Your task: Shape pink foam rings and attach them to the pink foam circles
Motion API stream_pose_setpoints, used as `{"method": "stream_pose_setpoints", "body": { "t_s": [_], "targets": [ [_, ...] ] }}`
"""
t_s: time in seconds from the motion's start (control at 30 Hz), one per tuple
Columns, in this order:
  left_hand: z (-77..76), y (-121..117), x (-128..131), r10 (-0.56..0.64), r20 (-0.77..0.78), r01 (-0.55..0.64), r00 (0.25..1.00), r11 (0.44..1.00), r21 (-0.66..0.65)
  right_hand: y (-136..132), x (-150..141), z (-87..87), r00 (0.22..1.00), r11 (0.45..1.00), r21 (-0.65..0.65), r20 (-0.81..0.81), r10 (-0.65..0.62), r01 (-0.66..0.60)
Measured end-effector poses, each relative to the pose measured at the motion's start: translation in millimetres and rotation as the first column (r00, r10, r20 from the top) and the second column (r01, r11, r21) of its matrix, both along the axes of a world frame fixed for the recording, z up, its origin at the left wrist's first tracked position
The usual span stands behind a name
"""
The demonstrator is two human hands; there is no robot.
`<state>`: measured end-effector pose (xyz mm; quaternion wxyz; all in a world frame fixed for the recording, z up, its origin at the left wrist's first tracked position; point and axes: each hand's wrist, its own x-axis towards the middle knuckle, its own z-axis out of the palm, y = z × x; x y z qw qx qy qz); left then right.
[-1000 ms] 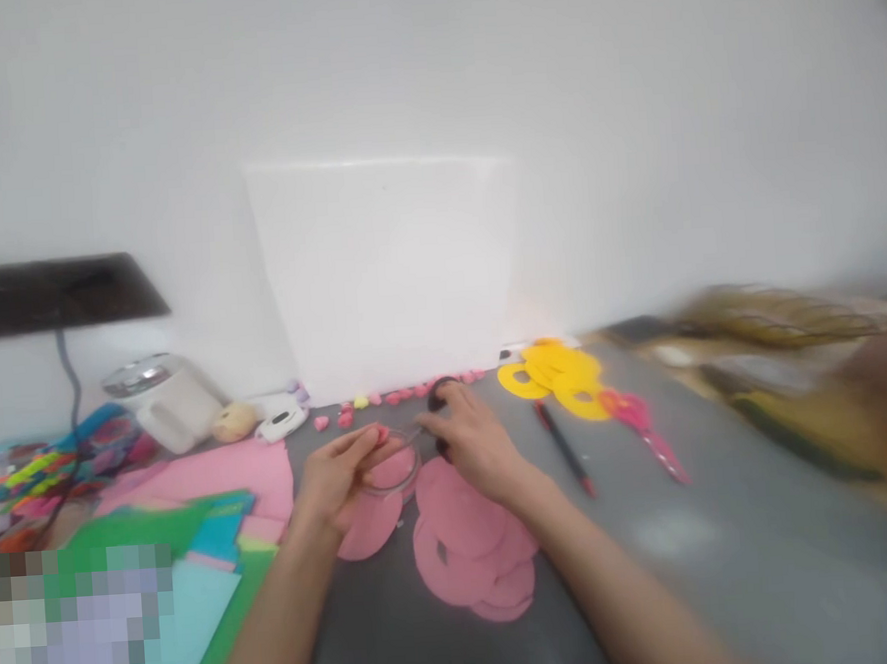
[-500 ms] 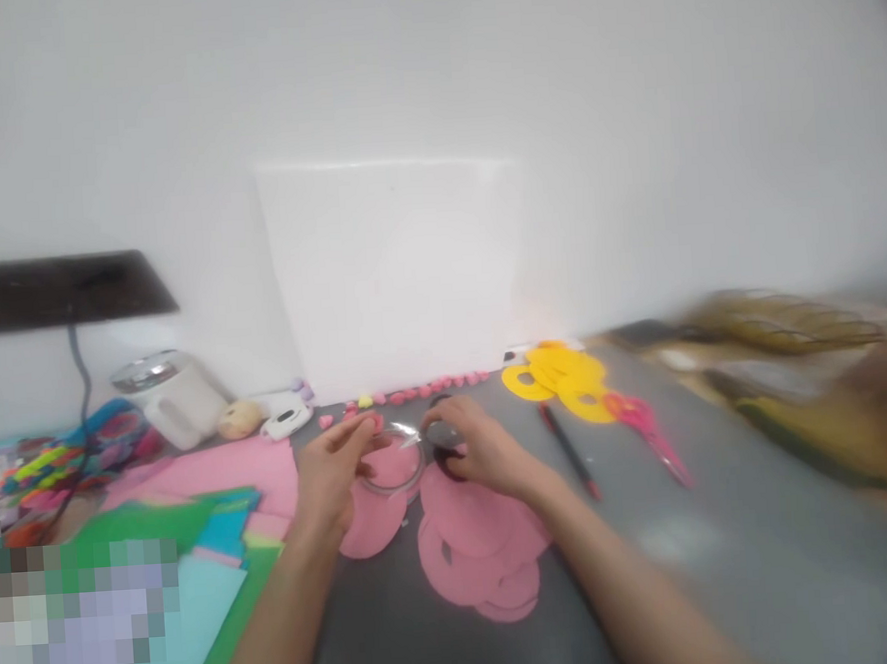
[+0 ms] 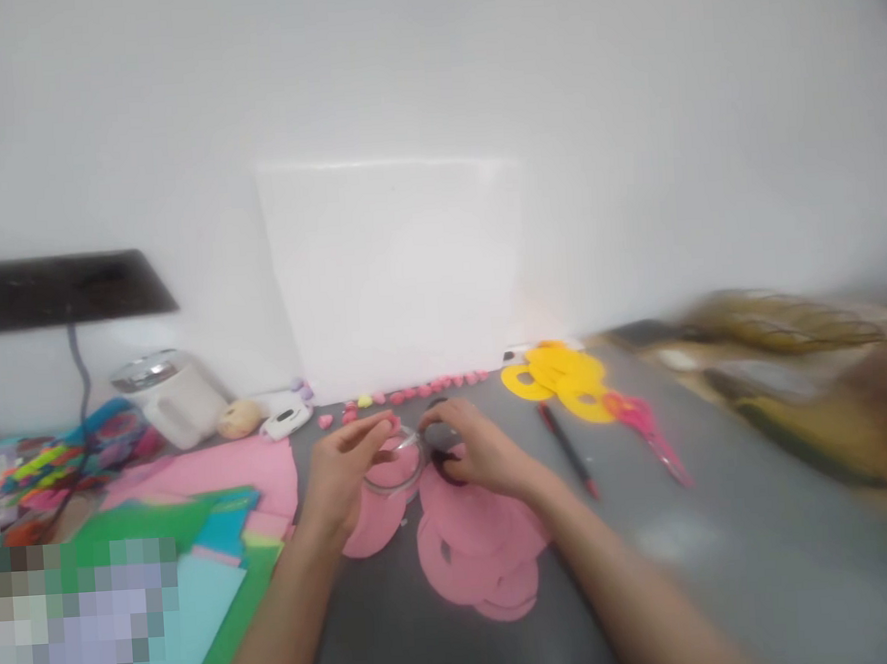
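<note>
My left hand (image 3: 347, 468) is closed, pinching what looks like a small pink bead (image 3: 394, 422) at its fingertips. A clear roll of tape (image 3: 420, 466) hangs against the same fingers, over a round pink paper piece (image 3: 372, 527). My right hand (image 3: 480, 445) is wrapped round black-handled scissors (image 3: 445, 462), whose short blades point left toward the tape; blur hides whether they touch it. Below my right hand, several pink paper rings (image 3: 465, 561) lie overlapping on the grey table (image 3: 402, 635).
Yellow paper rings (image 3: 566, 370), pink scissors (image 3: 649, 435) and a black-and-red pen (image 3: 567, 450) lie to the right. Small pink beads (image 3: 447, 382) line the foot of a white board (image 3: 395, 275). Coloured sheets (image 3: 203, 577) and a white device (image 3: 173, 399) occupy the left.
My left fingertips and the pink bead have shifted slightly right, nearer the scissors. The right hand has turned a little, spreading the black handles apart since a second ago. The view shifted slightly.
</note>
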<state>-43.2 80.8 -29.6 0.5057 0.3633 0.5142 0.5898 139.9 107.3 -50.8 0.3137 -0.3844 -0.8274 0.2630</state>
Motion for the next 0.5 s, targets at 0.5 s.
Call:
{"method": "stream_pose_setpoints", "body": {
  "t_s": [0.5],
  "targets": [
    [-5.8, 1.2, -1.6, 0.001, -0.160, -0.001, 0.987, 1.000, -0.003, -2.0, -3.0, 2.9, 0.998, 1.000, 0.003, 0.063, -0.008, 0.008]
  ]
}}
